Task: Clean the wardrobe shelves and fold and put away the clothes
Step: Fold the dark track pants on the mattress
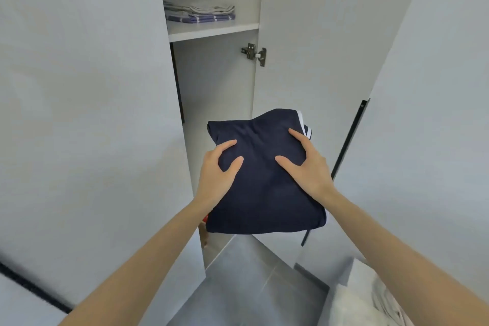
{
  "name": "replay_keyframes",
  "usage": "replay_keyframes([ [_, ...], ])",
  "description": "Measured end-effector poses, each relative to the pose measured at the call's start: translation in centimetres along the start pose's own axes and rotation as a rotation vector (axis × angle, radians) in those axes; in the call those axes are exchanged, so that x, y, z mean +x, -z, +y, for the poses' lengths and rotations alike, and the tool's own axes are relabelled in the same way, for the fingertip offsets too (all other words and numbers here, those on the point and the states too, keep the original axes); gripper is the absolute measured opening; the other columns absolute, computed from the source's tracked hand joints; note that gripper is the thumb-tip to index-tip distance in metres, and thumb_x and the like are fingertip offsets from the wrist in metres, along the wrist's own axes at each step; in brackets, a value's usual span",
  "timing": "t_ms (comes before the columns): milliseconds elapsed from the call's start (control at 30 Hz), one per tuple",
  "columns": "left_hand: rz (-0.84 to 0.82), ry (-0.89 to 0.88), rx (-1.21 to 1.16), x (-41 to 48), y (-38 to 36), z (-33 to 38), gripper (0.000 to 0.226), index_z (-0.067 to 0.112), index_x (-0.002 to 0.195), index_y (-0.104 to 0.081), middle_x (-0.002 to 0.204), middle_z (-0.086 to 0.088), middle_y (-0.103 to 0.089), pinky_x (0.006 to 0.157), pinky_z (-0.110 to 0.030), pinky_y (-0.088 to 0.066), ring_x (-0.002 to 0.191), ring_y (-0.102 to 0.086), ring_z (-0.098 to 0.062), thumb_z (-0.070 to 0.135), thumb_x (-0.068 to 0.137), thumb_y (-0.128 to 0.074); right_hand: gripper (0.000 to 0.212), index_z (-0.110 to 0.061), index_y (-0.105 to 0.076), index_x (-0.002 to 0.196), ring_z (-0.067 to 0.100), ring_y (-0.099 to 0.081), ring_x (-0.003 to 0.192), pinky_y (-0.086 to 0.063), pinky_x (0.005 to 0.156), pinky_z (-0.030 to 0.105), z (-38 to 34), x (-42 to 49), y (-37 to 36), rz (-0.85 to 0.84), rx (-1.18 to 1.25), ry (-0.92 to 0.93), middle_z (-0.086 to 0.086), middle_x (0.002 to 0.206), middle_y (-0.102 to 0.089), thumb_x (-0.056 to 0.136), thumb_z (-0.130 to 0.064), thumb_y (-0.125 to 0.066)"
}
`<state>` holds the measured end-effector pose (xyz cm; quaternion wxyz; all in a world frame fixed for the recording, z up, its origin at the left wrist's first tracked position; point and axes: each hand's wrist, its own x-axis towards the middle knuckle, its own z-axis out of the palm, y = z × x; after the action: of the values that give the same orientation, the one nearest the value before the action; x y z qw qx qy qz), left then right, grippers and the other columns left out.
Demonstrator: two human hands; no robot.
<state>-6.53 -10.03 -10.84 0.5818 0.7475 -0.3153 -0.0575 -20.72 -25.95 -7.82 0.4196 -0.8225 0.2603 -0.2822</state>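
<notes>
A folded navy garment (264, 188) with white stripes along its right edge is held in the air in front of the open wardrobe. My left hand (215, 174) grips its left side with the thumb on top. My right hand (309, 164) grips its right side, thumb and forefinger spread over the cloth. Above, a wardrobe shelf (211, 30) carries a small stack of folded clothes (199, 10), pale ones over a purple striped one. The compartment under that shelf lies behind the garment.
A white wardrobe door (87, 114) stands at the left and an open door (312, 47) with a metal hinge (254, 53) at the right. Grey floor tiles (246, 286) lie below. Light fabric (370, 302) sits at the lower right.
</notes>
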Motion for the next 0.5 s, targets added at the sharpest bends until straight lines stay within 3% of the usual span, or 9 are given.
replay_keyframes([
  [333, 0.177, 0.204, 0.078, 13.0, -4.3, -10.3, 0.039, 0.033, 0.13, -0.052, 0.132, 0.008, -0.049, 0.102, -0.023, -0.037, 0.116, -0.043, -0.004, 0.025, 0.093, -0.061, 0.066, -0.049, -0.036, 0.14, 0.008, -0.054, 0.114, -0.043, 0.095, 0.024, 9.5, 19.8, -9.3, -0.352, 0.001, 0.009, -0.025, 0.119, -0.052, 0.084, -0.039, -0.069],
  [500, 0.304, 0.337, 0.058, 18.3, -5.4, -14.0, 0.04, 0.032, 0.129, -0.054, 0.126, 0.005, -0.049, 0.101, -0.02, -0.035, 0.112, -0.044, -0.002, 0.02, 0.092, -0.063, 0.067, -0.046, -0.033, 0.143, 0.007, -0.054, 0.102, -0.042, 0.088, 0.021, 12.0, 28.1, -14.5, -0.524, -0.041, 0.02, -0.015, 0.127, -0.056, 0.087, -0.039, -0.068],
])
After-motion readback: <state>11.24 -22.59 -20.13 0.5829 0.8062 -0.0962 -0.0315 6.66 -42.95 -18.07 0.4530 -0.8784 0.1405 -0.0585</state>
